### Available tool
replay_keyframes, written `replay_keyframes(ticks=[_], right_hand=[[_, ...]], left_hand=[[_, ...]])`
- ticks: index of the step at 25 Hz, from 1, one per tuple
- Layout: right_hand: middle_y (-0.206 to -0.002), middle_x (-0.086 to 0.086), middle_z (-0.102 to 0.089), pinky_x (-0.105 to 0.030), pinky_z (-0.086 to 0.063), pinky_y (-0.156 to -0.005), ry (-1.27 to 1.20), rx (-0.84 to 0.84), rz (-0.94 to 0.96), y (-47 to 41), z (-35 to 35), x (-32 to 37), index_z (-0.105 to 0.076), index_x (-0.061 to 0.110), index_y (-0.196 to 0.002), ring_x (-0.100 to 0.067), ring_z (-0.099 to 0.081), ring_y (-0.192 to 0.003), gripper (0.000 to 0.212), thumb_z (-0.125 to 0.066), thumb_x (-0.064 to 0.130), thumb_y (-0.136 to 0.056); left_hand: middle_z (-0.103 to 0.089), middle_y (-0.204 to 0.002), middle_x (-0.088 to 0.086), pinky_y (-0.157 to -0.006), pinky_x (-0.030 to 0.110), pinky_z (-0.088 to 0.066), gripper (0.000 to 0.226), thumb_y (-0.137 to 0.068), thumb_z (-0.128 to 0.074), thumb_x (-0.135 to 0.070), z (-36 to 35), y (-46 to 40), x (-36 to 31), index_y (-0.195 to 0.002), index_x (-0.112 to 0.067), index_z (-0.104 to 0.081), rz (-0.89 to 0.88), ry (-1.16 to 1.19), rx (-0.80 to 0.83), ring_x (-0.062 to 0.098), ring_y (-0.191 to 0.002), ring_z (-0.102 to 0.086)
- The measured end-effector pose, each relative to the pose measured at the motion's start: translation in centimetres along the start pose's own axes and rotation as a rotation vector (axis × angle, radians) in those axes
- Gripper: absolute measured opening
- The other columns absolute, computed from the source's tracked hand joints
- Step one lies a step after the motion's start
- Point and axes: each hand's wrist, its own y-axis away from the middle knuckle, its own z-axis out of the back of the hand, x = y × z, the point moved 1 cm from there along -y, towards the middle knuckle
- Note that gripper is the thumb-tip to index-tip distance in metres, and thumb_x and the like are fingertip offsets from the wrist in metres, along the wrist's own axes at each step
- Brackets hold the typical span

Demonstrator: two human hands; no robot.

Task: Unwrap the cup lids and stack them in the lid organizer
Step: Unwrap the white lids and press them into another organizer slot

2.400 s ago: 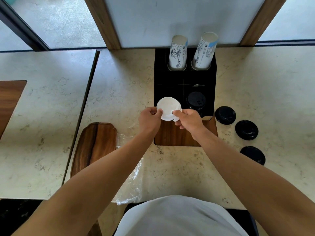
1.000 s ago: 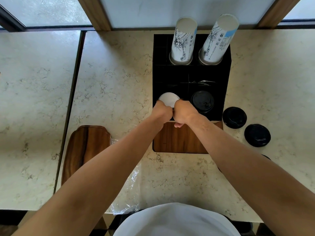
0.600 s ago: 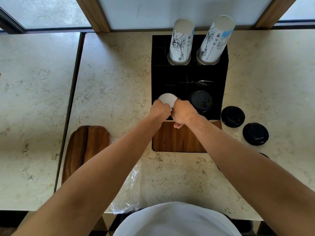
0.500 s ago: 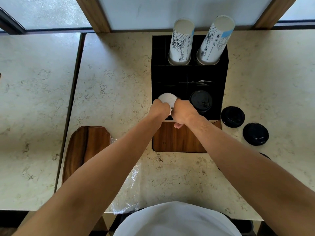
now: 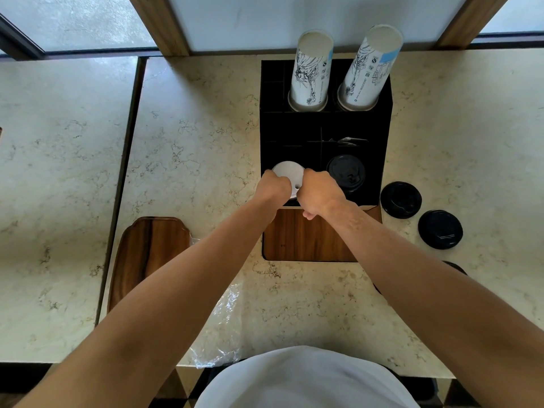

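Both hands, left (image 5: 272, 187) and right (image 5: 319, 191), are gripping the white lids (image 5: 287, 172), seating them in the organizer's (image 5: 379, 136) front-left slot. Black lids (image 5: 401, 199) are lying right of the organizer, awaiting stacking.

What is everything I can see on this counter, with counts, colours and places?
White lid: one, white, front-left organizer slot, between both hands.
Black lids in organizer: one stack, black, front-right slot.
Loose black lids: two in full view, black, counter right of organizer; a third mostly hidden by the forearm.
Paper cup stacks: two, white with printed drawings, rear slots.
Lid organizer: one, black with wooden front.
Wooden board: one, brown, left.
Plastic wrap: clear, near edge.
Left hand: grips white lid.
Right hand: grips white lid.
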Motion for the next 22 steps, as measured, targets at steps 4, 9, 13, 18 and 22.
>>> replay_keyframes(ticks=[4,9,13,18,22], right_hand=[[-0.094,-0.018,-0.075,-0.041,-0.062,-0.083,-0.005,0.009,-0.003,0.0,-0.1,-0.1,-0.055,-0.002,-0.126,-0.029,-0.075,-0.082,0.039,-0.067,0.0,-0.089],[-0.093,-0.019,-0.074,-0.042,-0.062,-0.082,-0.024,0.023,0.001,0.0,0.0,-0.2,-0.055,-0.003,-0.127,-0.029,-0.075,-0.08,0.038,-0.063,-0.001,-0.09],[-0.096,-0.019,-0.074,-0.036,-0.061,-0.072,-0.037,0.005,0.006,0.5,0.2,-0.3,-0.056,-0.002,-0.125,-0.027,-0.073,-0.078,0.034,-0.061,0.003,-0.092],[-0.114,-0.02,-0.068,-0.027,-0.043,-0.063,-0.151,-0.135,0.055,2.4,0.8,-1.1,-0.058,0.003,-0.126,-0.031,-0.068,-0.091,0.032,-0.056,0.017,-0.097],[-0.118,-0.015,-0.069,-0.029,-0.045,-0.07,-0.22,-0.22,0.105,4.6,0.6,-2.0,-0.059,0.01,-0.132,-0.026,-0.067,-0.095,0.034,-0.051,0.026,-0.103]], left_hand=[[-0.05,-0.107,0.006,-0.073,0.034,-0.056,0.041,-0.098,-0.048,-0.01,0.0,0.3,0.5,-0.139,-0.012,-0.047,-0.006,-0.029,-0.037,0.022,-0.088,-0.053],[-0.052,-0.105,0.002,-0.052,0.021,-0.035,0.041,-0.097,-0.05,-0.009,-0.3,0.8,1.9,-0.138,-0.014,-0.05,-0.06,-0.014,-0.068,0.011,-0.077,-0.049],[-0.055,-0.111,0.004,-0.054,0.022,-0.037,0.044,-0.096,-0.048,-0.006,0.0,1.0,2.1,-0.139,-0.014,-0.049,-0.077,0.003,-0.048,0.008,-0.076,-0.047],[-0.058,-0.123,0.011,-0.06,0.025,-0.044,0.049,-0.094,-0.049,-0.006,0.5,2.1,1.9,-0.142,-0.014,-0.047,-0.107,0.016,-0.06,0.019,-0.089,-0.055],[-0.054,-0.137,0.009,-0.056,0.021,-0.037,0.061,-0.09,-0.054,-0.014,0.8,3.6,2.3,-0.15,-0.022,-0.041,-0.177,-0.015,-0.057,0.019,-0.095,-0.052]])
